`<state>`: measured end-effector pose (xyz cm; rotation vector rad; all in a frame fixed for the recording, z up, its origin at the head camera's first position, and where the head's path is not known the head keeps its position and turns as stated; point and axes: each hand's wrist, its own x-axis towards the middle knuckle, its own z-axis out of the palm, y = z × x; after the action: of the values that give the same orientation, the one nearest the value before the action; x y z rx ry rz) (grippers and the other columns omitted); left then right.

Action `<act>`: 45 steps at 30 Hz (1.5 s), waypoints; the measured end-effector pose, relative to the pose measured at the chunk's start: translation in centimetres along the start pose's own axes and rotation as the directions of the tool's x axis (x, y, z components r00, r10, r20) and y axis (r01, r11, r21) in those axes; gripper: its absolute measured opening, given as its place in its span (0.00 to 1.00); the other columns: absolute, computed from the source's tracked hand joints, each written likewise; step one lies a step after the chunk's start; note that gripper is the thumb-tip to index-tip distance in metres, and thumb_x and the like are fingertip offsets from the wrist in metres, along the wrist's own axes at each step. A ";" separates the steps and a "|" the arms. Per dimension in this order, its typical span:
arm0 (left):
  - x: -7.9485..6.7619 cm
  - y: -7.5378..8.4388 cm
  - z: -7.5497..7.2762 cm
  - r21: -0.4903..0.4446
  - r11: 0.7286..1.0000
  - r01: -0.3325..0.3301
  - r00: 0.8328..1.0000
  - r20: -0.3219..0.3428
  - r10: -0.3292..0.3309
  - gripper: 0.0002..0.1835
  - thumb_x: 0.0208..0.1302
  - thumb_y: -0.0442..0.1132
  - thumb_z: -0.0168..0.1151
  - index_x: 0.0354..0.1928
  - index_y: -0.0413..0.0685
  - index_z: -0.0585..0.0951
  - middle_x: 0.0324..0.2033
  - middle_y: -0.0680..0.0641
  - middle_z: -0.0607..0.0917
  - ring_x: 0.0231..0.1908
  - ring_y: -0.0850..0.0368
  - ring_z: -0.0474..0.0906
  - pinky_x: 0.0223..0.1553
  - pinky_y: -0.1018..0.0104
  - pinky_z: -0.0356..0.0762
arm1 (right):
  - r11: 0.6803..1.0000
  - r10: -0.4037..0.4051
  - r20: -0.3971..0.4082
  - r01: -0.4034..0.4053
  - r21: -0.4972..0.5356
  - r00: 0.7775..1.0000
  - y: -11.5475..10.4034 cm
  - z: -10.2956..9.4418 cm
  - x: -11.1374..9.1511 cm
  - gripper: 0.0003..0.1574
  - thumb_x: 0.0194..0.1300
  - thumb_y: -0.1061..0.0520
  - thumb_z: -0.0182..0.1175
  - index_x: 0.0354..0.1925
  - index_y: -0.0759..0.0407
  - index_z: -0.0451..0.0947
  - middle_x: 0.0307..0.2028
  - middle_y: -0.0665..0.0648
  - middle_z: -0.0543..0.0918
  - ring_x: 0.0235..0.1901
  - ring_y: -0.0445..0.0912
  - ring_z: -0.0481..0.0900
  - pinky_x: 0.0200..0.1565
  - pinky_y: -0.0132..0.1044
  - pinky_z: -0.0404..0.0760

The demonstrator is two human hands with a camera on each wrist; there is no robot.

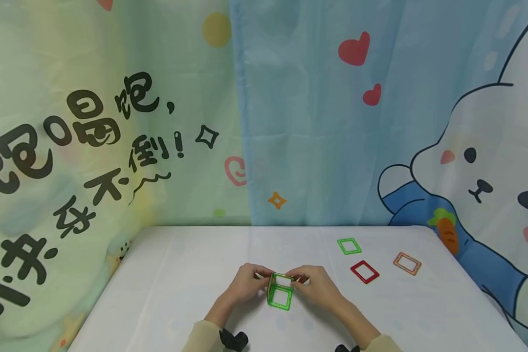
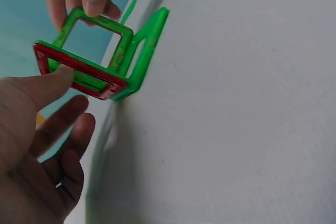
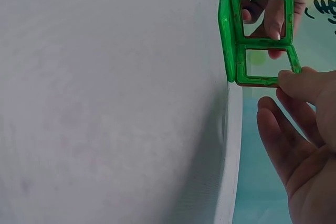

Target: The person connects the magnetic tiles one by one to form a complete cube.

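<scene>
Several square frame-shaped magnetic tiles (image 1: 281,288), mostly green, stand joined at angles between the hands in the head view. My left hand (image 1: 248,283) pinches their left side, and in the left wrist view the thumb lies on a red magnetic tile (image 2: 81,68) with green along its edge. From the other side my right hand (image 1: 317,286) pinches a green magnetic tile (image 3: 268,82), thumb on its corner. Another green tile (image 3: 226,35) shows edge-on against the white surface in the right wrist view. The inner fingertips are partly hidden behind the frames.
To the right on the white table (image 1: 167,293) lie three loose tiles, apart from one another: a green one (image 1: 352,252), a red one (image 1: 359,275) and an orange one (image 1: 404,269). A printed curtain (image 1: 299,146) hangs behind the table's back edge.
</scene>
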<state>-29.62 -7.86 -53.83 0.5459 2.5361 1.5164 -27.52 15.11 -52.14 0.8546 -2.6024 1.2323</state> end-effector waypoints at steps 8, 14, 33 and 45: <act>-0.4 -0.1 0.0 -0.012 1.000 -0.008 1.000 -0.029 0.007 0.08 0.63 0.35 0.65 0.42 0.46 0.88 0.32 0.56 0.85 0.25 0.61 0.78 0.23 0.68 0.73 | 0.999 0.046 0.003 -0.047 0.011 0.999 -0.3 0.0 0.1 0.16 0.57 0.66 0.69 0.46 0.60 0.84 0.38 0.52 0.86 0.31 0.39 0.81 0.35 0.34 0.80; -0.7 -0.4 -0.1 -0.048 0.999 -0.022 0.999 -0.041 0.020 0.08 0.62 0.34 0.66 0.42 0.44 0.87 0.32 0.55 0.86 0.26 0.60 0.80 0.23 0.68 0.74 | 0.995 0.097 -0.005 -0.097 -0.013 0.995 -0.5 -0.3 0.2 0.15 0.60 0.63 0.68 0.47 0.61 0.83 0.36 0.51 0.86 0.30 0.40 0.81 0.35 0.33 0.79; -2.1 -1.4 -0.2 -0.091 0.996 0.010 0.999 -0.037 -0.013 0.07 0.63 0.38 0.66 0.42 0.48 0.86 0.32 0.57 0.85 0.28 0.60 0.79 0.23 0.68 0.74 | 0.918 0.280 -0.227 -0.329 -0.221 0.933 2.5 -4.6 -0.4 0.07 0.62 0.59 0.65 0.39 0.58 0.85 0.31 0.50 0.85 0.27 0.42 0.77 0.29 0.37 0.75; -3.6 -1.3 -0.5 -0.134 0.991 0.019 1.000 -0.001 -0.019 0.12 0.66 0.41 0.64 0.48 0.45 0.84 0.35 0.55 0.85 0.30 0.58 0.81 0.23 0.66 0.74 | 0.818 0.370 -0.347 -0.480 -0.318 0.862 5.5 -8.0 -1.0 0.14 0.62 0.55 0.63 0.42 0.63 0.83 0.36 0.61 0.86 0.32 0.55 0.82 0.28 0.46 0.76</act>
<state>-26.77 -10.12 -54.93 0.5006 2.4105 1.6664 -30.55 24.31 -50.89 0.0108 -2.7402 0.7673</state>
